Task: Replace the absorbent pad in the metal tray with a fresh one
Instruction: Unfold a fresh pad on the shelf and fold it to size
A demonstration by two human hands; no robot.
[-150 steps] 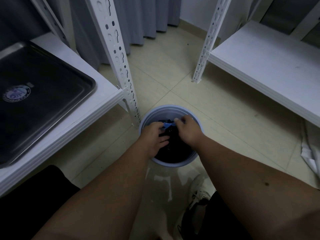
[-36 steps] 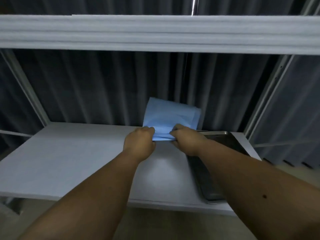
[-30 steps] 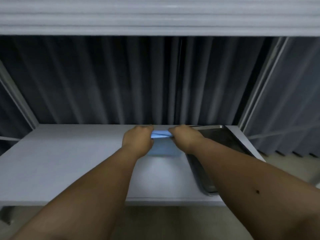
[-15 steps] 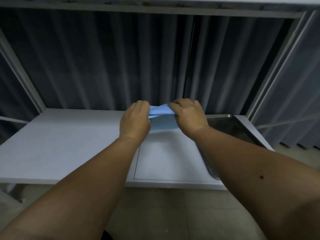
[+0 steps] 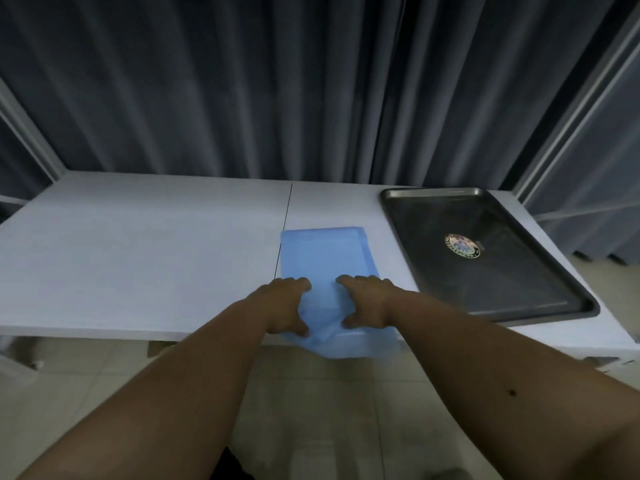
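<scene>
Head view: a person's left hand [image 5: 285, 304] and right hand [image 5: 367, 301] each pinch the near end of a folded blue absorbent pad [image 5: 323, 252], fingers on top and thumbs at its front edge, on a white surface [image 5: 145, 251]. The pad's near end hangs over the surface's front edge at 6 o'clock; its far end lies flat. The empty metal tray [image 5: 540, 303] sits just beside it at 3 o'clock, apart from it and bearing a round sticker [image 5: 462, 245]. Likely risks: the limp pad could slide off the front edge or unfold crooked and catch the tray's raised rim. Open room stretches toward 9 o'clock; a curtain [image 5: 277, 84] closes off 12 o'clock.
</scene>
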